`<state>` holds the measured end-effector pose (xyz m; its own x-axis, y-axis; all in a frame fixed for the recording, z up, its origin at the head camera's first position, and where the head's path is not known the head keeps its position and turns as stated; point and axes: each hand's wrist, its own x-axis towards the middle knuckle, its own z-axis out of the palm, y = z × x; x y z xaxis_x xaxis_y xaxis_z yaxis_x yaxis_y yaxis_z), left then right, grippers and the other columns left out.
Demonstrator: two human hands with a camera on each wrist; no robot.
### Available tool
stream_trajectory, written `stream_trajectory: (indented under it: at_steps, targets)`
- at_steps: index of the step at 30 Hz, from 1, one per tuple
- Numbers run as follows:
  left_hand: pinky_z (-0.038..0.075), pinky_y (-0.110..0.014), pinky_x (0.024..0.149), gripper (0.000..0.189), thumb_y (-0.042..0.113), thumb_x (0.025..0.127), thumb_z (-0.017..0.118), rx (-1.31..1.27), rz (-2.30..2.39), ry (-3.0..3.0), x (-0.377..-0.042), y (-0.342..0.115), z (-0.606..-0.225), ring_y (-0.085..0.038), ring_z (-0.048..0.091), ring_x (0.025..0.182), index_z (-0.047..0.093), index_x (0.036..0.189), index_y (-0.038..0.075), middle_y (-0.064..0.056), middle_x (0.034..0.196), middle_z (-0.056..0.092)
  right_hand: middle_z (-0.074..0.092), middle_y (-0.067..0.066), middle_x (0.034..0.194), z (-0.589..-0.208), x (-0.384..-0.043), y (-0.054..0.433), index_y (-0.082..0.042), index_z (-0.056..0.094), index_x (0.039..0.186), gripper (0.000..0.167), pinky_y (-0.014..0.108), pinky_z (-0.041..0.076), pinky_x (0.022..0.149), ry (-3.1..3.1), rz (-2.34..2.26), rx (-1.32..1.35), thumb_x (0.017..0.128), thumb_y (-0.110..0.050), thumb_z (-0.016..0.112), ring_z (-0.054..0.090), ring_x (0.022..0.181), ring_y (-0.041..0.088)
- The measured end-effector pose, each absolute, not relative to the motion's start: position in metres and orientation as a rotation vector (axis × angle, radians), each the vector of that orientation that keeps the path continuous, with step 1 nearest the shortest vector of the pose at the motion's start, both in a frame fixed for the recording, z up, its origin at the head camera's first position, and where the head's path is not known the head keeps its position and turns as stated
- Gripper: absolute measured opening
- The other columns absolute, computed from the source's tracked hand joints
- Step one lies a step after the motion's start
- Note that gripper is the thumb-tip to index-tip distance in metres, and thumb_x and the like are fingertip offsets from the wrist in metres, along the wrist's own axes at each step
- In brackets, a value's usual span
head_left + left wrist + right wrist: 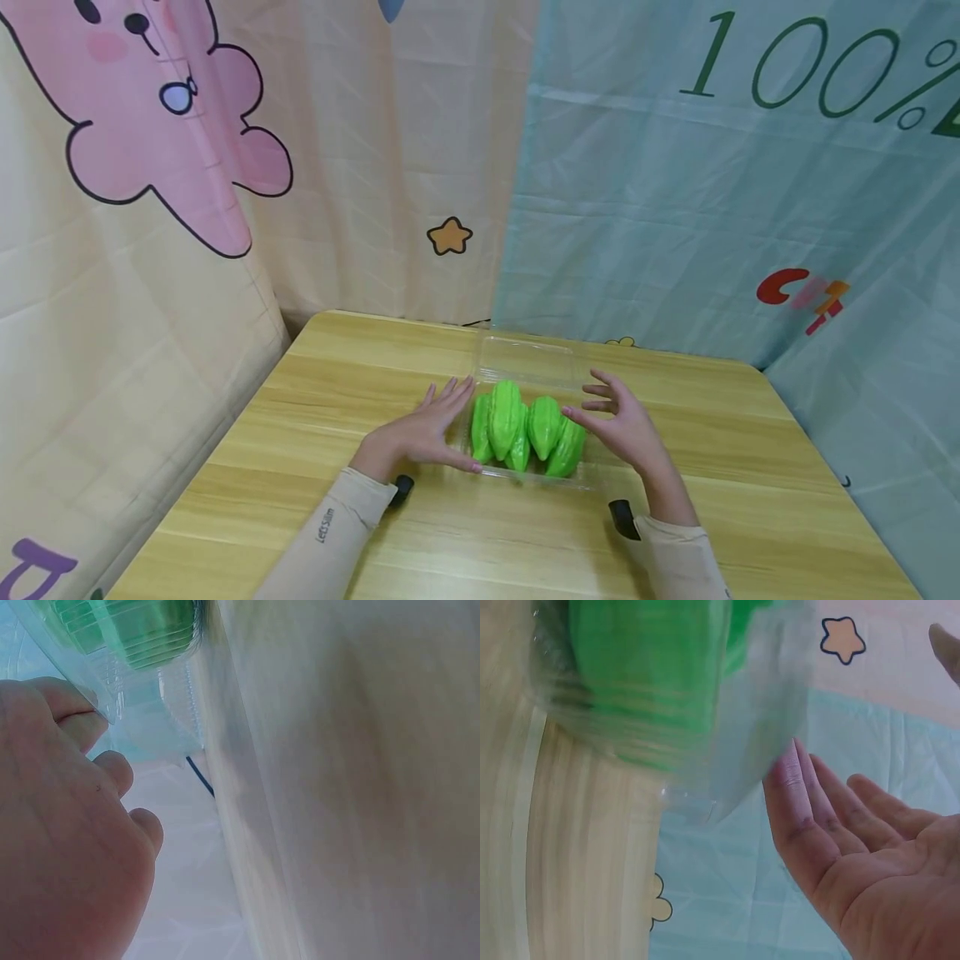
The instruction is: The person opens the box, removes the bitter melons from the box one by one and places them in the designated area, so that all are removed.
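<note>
On the table stands a clear plastic clamshell box point(517, 477) with its lid point(525, 360) folded back at the far side. Several green, ridged fruits point(506, 417), much like star fruit, lie side by side in it. My left hand point(422, 432) spans the box's left side, thumb at the front corner, fingers stretched toward the back. In the left wrist view its fingertips point(88, 727) meet the clear plastic edge. At the right side, my right hand point(621, 421) is spread with thumb and fingers apart. The right wrist view has its fingertips point(789, 769) close against the blurred plastic; contact is unclear.
The wooden table point(315, 417) bears the box toward its far half. Printed cloth curtains point(390, 167) hang behind the table and at both sides. A thin dark cord point(199, 776) shows by the table's back edge.
</note>
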<state>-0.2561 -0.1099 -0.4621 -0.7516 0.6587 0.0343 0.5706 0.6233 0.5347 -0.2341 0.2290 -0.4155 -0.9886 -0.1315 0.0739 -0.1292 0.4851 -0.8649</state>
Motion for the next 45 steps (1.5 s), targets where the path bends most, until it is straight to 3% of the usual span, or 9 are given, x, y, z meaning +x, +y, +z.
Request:
stream_trajectory:
  at_steps: [7,15,21,30,35,42,45]
  targets:
    - [-0.012,-0.050,0.119,0.134,0.077,0.074,0.070,1.024,0.799,2.682,-0.255,-0.111,-0.462,-0.033,-0.010,0.152,-0.003,0.161,0.007,-0.009,0.168,-0.007,0.040,0.023,0.152,-0.414,-0.233,0.223,-0.009,0.026,0.158,0.098,0.050,0.058,0.085,2.503,-1.761,-0.158,0.084,-0.035,0.084,0.052,0.127,0.042]
    - [-0.012,-0.049,0.119,0.134,0.077,0.074,0.071,1.003,0.807,2.676,-0.252,-0.112,-0.462,-0.026,-0.014,0.151,-0.004,0.162,0.009,-0.008,0.168,-0.008,0.034,0.027,0.154,-0.415,-0.231,0.220,-0.010,0.023,0.159,0.098,0.051,0.059,0.082,2.368,-1.810,-0.093,0.085,-0.031,0.084,0.047,0.132,0.045]
    - [-0.011,-0.052,0.119,0.133,0.076,0.074,0.071,1.012,0.823,2.666,-0.251,-0.111,-0.463,-0.032,-0.011,0.152,-0.003,0.162,0.008,-0.010,0.168,-0.007,0.031,0.030,0.155,-0.416,-0.229,0.218,-0.008,0.020,0.159,0.097,0.050,0.060,0.079,2.325,-1.807,-0.081,0.087,-0.029,0.082,0.044,0.132,0.049]
    - [-0.012,-0.051,0.119,0.133,0.075,0.075,0.072,1.017,0.817,2.667,-0.251,-0.111,-0.464,-0.032,-0.010,0.152,-0.003,0.162,0.007,-0.009,0.168,-0.007,0.030,0.031,0.154,-0.415,-0.226,0.213,-0.007,0.017,0.160,0.096,0.049,0.061,0.076,2.303,-1.813,-0.066,0.090,-0.028,0.080,0.044,0.132,0.051]
    - [-0.012,-0.051,0.118,0.133,0.074,0.075,0.072,1.014,0.811,2.664,-0.251,-0.112,-0.463,-0.032,-0.010,0.152,-0.004,0.161,0.008,-0.009,0.168,-0.008,0.029,0.031,0.154,-0.416,-0.226,0.212,-0.007,0.017,0.160,0.096,0.048,0.061,0.075,2.300,-1.819,-0.052,0.089,-0.030,0.080,0.051,0.126,0.048]
    - [-0.012,-0.051,0.119,0.132,0.074,0.075,0.072,1.006,0.791,2.670,-0.253,-0.111,-0.462,-0.031,-0.011,0.152,-0.005,0.162,0.009,-0.007,0.168,-0.009,0.029,0.031,0.154,-0.416,-0.227,0.207,-0.007,0.020,0.159,0.095,0.047,0.061,0.070,2.293,-1.834,-0.004,0.089,-0.030,0.080,0.068,0.100,0.040]
    - [-0.012,-0.051,0.119,0.133,0.075,0.075,0.072,1.006,0.786,2.675,-0.254,-0.111,-0.462,-0.029,-0.012,0.152,-0.005,0.162,0.009,-0.004,0.168,-0.011,0.030,0.030,0.153,-0.418,-0.227,0.205,-0.007,0.021,0.158,0.095,0.046,0.062,0.069,2.307,-1.831,0.012,0.088,-0.032,0.080,0.065,0.106,0.041]
